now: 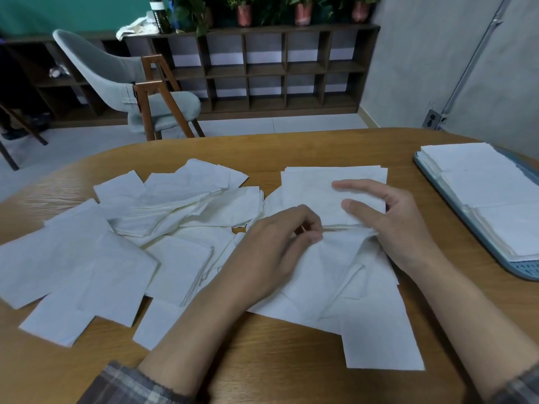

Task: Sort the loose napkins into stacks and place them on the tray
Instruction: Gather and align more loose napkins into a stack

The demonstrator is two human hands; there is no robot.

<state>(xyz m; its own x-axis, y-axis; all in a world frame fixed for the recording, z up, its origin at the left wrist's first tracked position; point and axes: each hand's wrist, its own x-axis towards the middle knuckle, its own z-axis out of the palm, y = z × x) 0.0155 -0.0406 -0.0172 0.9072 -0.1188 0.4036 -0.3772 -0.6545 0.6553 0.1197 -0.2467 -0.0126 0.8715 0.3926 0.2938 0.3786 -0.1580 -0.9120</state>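
Light soft, even, from overhead; room moderately bright, slightly cool cast. My left hand [271, 246] and right hand [388, 217] throw only faint, diffuse shadows on napkins [87, 258] beneath. Table [262, 153] shows dull sheen toward far edge, no hard glare. White sheets on tray [525, 272] at right nearly washed out, folds hard to read. Wide-angle bend strong: table edge bows, conduit [472, 62] at far right leans, shelf [262, 71] curves. My fingertips slightly smeared. Sleeves [131, 386] at near edge soft. Far left corner dark, detail lost.
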